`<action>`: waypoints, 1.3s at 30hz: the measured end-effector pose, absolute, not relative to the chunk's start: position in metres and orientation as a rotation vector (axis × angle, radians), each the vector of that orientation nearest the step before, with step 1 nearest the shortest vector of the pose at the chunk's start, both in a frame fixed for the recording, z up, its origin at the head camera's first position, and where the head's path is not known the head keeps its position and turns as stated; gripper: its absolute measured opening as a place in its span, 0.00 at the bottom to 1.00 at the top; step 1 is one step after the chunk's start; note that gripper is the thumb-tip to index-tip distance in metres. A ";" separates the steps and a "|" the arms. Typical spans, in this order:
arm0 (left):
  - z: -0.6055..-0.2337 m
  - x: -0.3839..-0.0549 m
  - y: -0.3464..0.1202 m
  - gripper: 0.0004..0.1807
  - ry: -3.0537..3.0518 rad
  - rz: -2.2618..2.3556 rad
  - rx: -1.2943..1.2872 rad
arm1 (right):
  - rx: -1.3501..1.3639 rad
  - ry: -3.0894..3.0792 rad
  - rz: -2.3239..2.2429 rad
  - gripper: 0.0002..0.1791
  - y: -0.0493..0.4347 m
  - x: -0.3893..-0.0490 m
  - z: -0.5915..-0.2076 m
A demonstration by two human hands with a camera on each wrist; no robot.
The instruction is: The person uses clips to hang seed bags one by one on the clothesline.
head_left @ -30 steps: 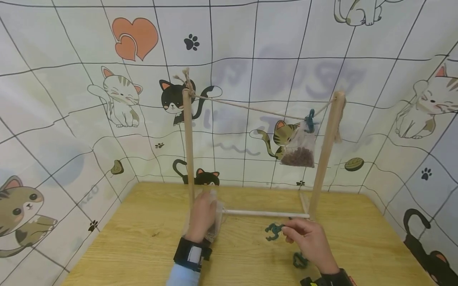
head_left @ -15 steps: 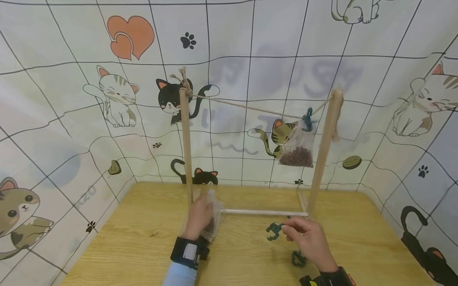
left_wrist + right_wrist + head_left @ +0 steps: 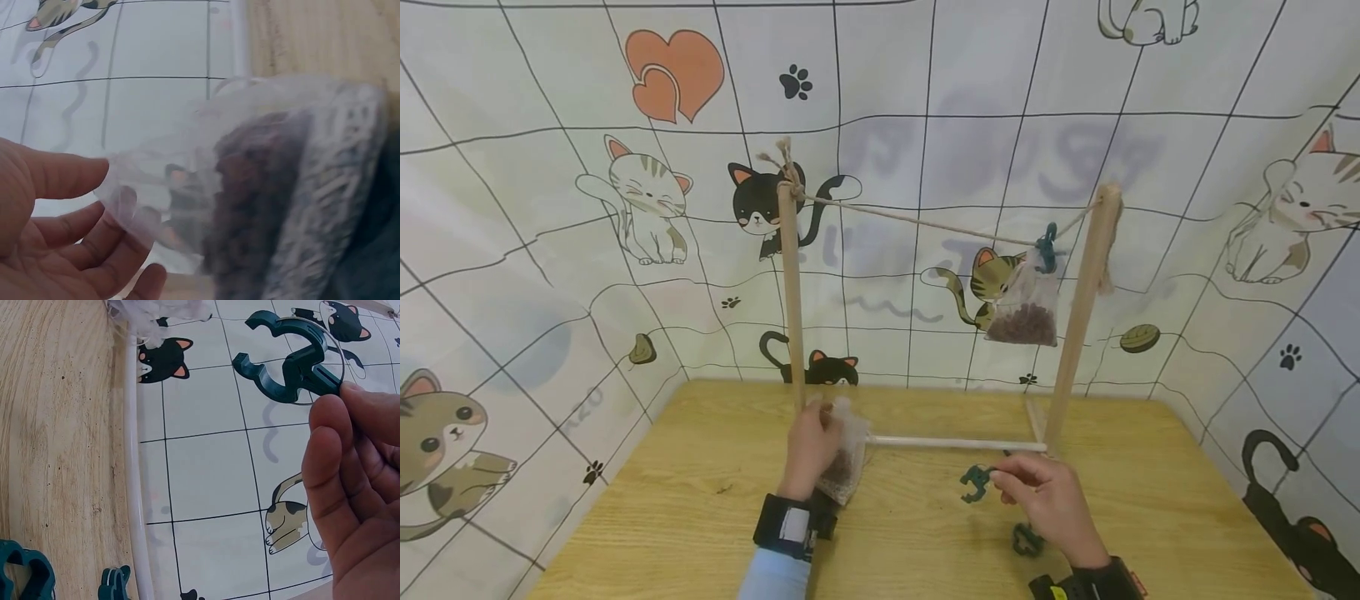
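My left hand (image 3: 811, 446) pinches the gathered top of a sheer drawstring pouch (image 3: 844, 467) beside the frame's left post. Dark brown bits fill the pouch's lower part, seen close in the left wrist view, where thumb and fingers hold its thin cloth (image 3: 147, 187). At the right, my right hand (image 3: 1048, 504) pinches a green plastic spring clip (image 3: 976, 483) by its handle end; its two curved jaws point left. A second sheer pouch (image 3: 1026, 312) with brown bits hangs from the string (image 3: 925, 223), held there by another green clip (image 3: 1047, 246).
A wooden frame (image 3: 1078, 333) stands at the back of the table (image 3: 925, 533), with a pale rod (image 3: 955, 444) low between its posts. Another green clip (image 3: 1027, 540) lies by my right wrist. A smaller green clip (image 3: 115, 584) shows near the rod.
My left hand has shifted slightly left and turned, so more of the pouch shows beside it. The right hand holds the clip almost still.
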State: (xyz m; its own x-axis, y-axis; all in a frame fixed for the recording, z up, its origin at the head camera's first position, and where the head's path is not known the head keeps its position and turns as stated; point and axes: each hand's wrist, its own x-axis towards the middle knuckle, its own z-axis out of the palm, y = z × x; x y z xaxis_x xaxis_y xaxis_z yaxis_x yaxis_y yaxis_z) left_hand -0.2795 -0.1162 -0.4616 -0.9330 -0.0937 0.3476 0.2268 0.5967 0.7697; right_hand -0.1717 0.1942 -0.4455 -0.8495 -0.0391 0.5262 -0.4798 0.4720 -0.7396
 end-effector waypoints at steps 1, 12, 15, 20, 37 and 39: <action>-0.458 -0.278 -0.117 0.13 -2.484 -1.260 -0.115 | 0.429 -2.284 1.348 0.03 0.194 -0.172 -0.445; -0.428 -0.257 -0.122 0.04 -2.559 -1.138 -0.290 | 0.341 -2.265 1.389 0.02 0.196 -0.166 -0.438; -0.421 -0.252 -0.120 0.03 -2.541 -1.128 -0.369 | 0.333 -2.245 1.364 0.03 0.199 -0.164 -0.435; -0.407 -0.240 -0.114 0.03 -2.488 -1.124 -0.457 | 0.346 -2.173 1.307 0.06 0.206 -0.164 -0.429; -0.358 -0.236 -0.062 0.03 -2.183 -1.246 -0.706 | 0.550 -1.901 1.001 0.13 0.226 -0.178 -0.353; -0.350 -0.239 -0.056 0.03 -2.148 -1.269 -0.752 | 0.575 -1.878 0.969 0.13 0.227 -0.182 -0.340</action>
State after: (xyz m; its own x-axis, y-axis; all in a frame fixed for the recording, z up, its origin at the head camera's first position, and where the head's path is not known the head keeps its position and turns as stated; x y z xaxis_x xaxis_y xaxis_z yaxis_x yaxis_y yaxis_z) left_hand -0.2387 -0.0556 -0.3502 -0.7050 0.1935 0.6823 0.6910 0.4038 0.5995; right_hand -0.1816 0.2274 -0.3402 -0.4718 0.0042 0.8817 -0.7163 0.5813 -0.3861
